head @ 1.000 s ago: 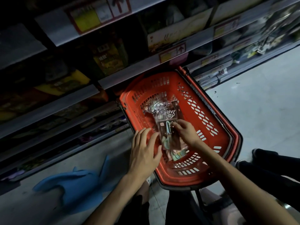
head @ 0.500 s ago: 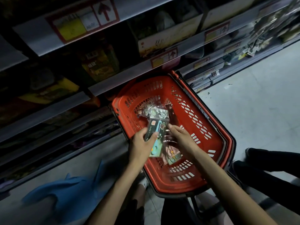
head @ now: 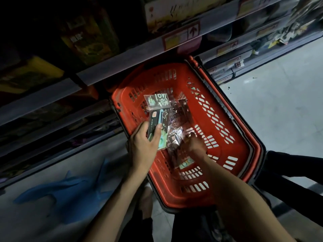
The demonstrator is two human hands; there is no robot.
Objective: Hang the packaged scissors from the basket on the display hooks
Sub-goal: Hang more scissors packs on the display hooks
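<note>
Left hand [head: 145, 145] pinches one scissors pack [head: 158, 123], thumb across front, lifted above red basket [head: 174, 198], likely parked there to free other hand; right hand [head: 192, 145] down among remaining packs [head: 174, 142] on basket floor, fingers hidden, grip unclear

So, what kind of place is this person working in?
Most likely a shop aisle: stocked shelves carry price labels on their front edges, a red shopping basket stands on the floor, and the left hand holds packaged scissors above it.
</note>
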